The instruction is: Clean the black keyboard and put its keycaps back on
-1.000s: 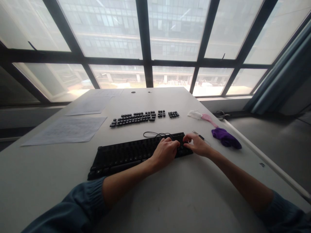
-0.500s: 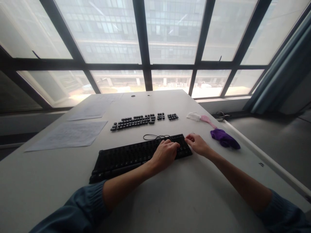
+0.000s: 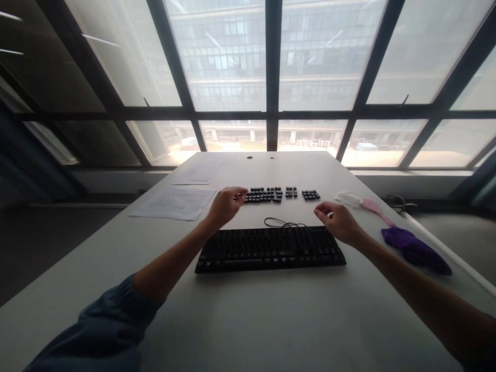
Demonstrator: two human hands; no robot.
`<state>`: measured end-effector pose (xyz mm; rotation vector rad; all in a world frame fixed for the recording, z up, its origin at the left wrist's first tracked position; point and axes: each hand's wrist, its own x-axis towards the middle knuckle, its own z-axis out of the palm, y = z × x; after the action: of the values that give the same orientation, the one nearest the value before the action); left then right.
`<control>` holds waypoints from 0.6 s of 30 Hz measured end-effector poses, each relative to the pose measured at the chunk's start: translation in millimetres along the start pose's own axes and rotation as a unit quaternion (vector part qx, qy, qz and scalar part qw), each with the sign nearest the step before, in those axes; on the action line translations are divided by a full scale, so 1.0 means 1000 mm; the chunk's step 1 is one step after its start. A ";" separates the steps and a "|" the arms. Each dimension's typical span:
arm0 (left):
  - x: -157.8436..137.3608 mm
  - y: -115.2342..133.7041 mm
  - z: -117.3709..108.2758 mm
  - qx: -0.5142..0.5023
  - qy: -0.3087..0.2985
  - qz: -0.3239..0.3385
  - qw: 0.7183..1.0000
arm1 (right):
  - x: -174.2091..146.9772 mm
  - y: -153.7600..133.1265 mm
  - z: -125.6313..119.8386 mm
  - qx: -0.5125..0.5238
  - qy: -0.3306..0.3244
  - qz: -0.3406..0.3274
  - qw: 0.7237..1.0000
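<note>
Left hand [image 3: 225, 207] now off long black keyboard [image 3: 267, 248]

No readable lettering or numbers.

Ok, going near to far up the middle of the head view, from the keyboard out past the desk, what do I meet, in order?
Keyboard → thin cable → loose keys → small dark round spot on the desk → window.
</note>
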<state>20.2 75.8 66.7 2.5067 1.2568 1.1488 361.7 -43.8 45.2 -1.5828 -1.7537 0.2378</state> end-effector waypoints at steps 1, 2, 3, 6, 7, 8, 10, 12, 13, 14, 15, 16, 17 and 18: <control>0.003 -0.027 -0.010 0.021 0.006 -0.033 0.999 | 0.014 -0.011 0.009 -0.004 -0.004 -0.019 1.000; 0.004 -0.052 -0.019 0.042 0.007 -0.067 0.997 | 0.028 -0.022 0.019 -0.008 -0.009 -0.038 0.999; 0.003 -0.075 -0.025 0.059 0.002 -0.100 0.993 | 0.043 -0.033 0.032 -0.013 -0.017 -0.058 0.998; -0.005 -0.127 -0.031 0.076 -0.027 -0.149 0.986 | 0.083 -0.066 0.081 -0.042 -0.065 -0.118 0.990; -0.009 -0.138 -0.029 0.077 -0.034 -0.154 0.985 | 0.095 -0.076 0.099 -0.063 -0.082 -0.138 0.985; -0.012 -0.147 -0.025 0.077 -0.041 -0.155 0.984 | 0.105 -0.085 0.118 -0.087 -0.100 -0.157 0.979; -0.017 -0.159 -0.016 0.075 -0.053 -0.154 0.984 | 0.123 -0.100 0.154 -0.123 -0.128 -0.187 0.966; -0.019 -0.166 -0.006 0.074 -0.060 -0.148 0.984 | 0.136 -0.110 0.186 -0.138 -0.146 -0.205 0.958; -0.020 -0.169 -0.002 0.074 -0.061 -0.144 0.985 | 0.141 -0.113 0.200 -0.141 -0.152 -0.209 0.956; -0.020 -0.172 0.002 0.073 -0.062 -0.139 0.986 | 0.146 -0.116 0.212 -0.147 -0.157 -0.213 0.953; -0.020 -0.175 0.005 0.072 -0.063 -0.135 0.986 | 0.150 -0.117 0.223 -0.153 -0.162 -0.215 0.951; -0.020 -0.177 0.007 0.070 -0.064 -0.132 0.987 | 0.153 -0.119 0.232 -0.159 -0.165 -0.217 0.949; -0.020 -0.180 0.009 0.067 -0.064 -0.129 0.987 | 0.156 -0.119 0.239 -0.165 -0.168 -0.217 0.947; -0.021 -0.182 0.011 0.063 -0.064 -0.126 0.988 | 0.159 -0.120 0.246 -0.170 -0.170 -0.217 0.946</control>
<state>-97.0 181.9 -26.9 2.3717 1.5991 0.8616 121.6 157.9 6.3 -1.3881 -2.4711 -0.0149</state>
